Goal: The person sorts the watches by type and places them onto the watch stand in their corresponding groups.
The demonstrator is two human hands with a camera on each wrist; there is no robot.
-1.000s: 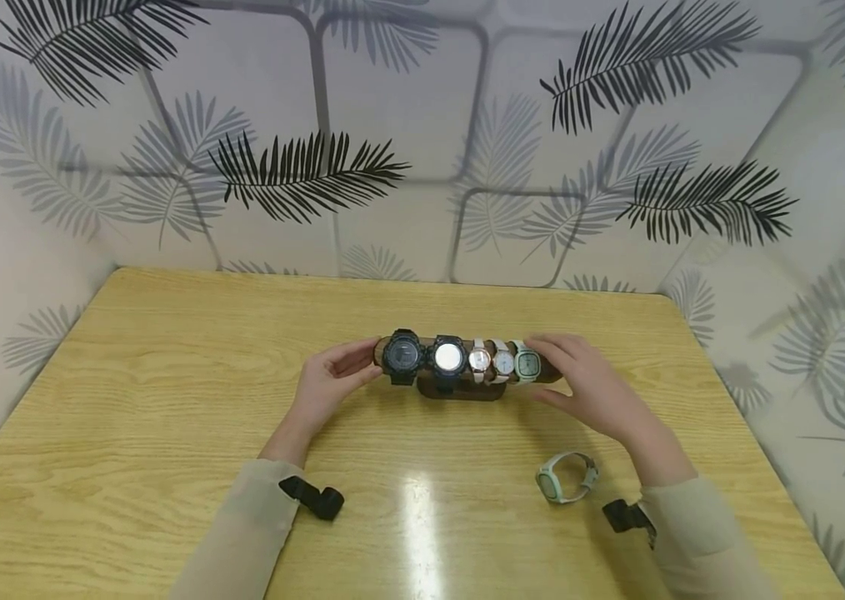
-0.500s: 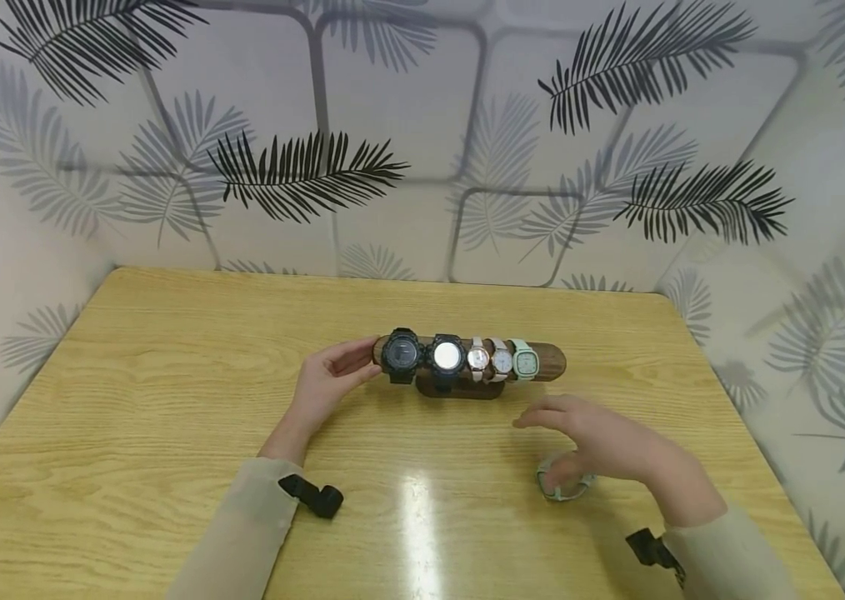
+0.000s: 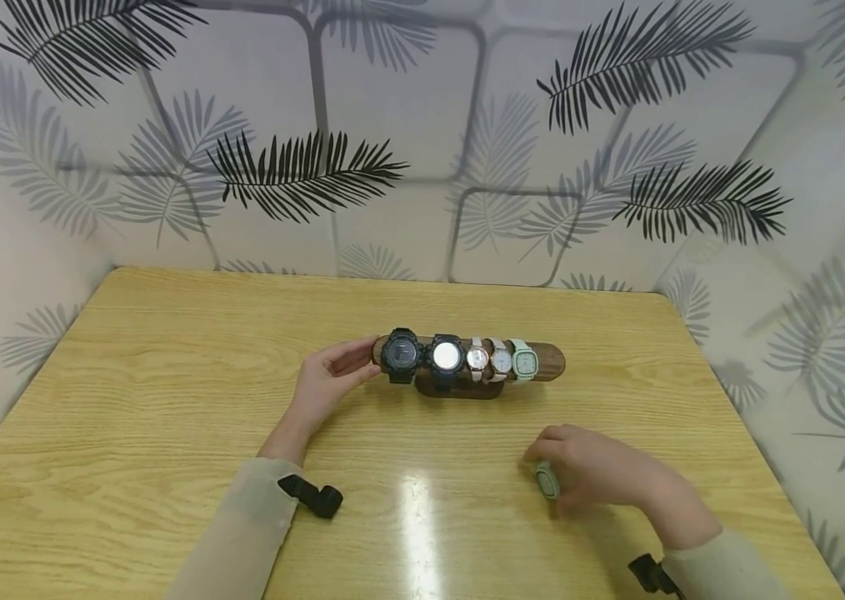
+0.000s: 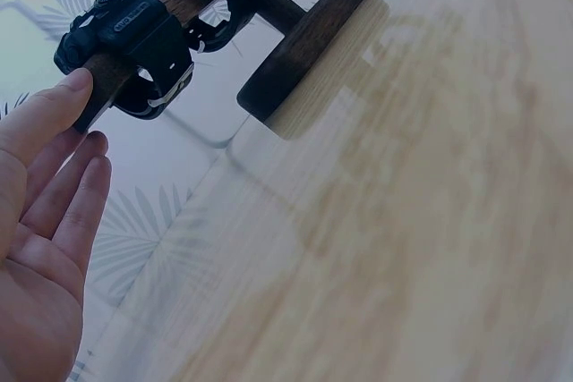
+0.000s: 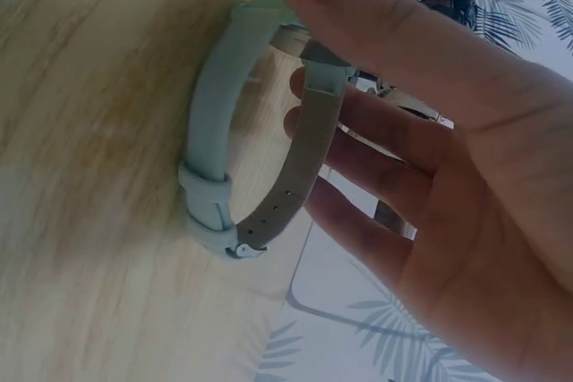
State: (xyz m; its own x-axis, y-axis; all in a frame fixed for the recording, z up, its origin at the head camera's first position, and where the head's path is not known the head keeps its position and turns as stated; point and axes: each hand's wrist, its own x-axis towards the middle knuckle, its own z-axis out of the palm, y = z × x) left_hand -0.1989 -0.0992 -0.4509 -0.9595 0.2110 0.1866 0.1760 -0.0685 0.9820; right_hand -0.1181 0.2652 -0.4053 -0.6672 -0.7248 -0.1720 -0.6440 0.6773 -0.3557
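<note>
A dark wooden watch stand (image 3: 552, 362) stands on the table with several buckled watches along its bar. My left hand (image 3: 323, 385) pinches the bar's left end, the thumb on the wood in the left wrist view, beside a black digital watch (image 4: 134, 29). Nearer the front right, my right hand (image 3: 606, 471) holds a loose mint green watch (image 3: 547, 481) between thumb and fingers. Its closed strap (image 5: 210, 114) forms a loop in the right wrist view. Part of its case is hidden behind the thumb.
On the bar also sit a dark watch with a bright face (image 3: 447, 357), two small pale-strapped watches (image 3: 478, 358) and another mint green watch (image 3: 525, 363). The wooden table (image 3: 190, 375) meets a leaf-patterned wall (image 3: 407, 225) at the back.
My right hand has left the stand's right end, come down toward the front, and taken hold of the loose mint green watch. My left hand stays at the stand's left end.
</note>
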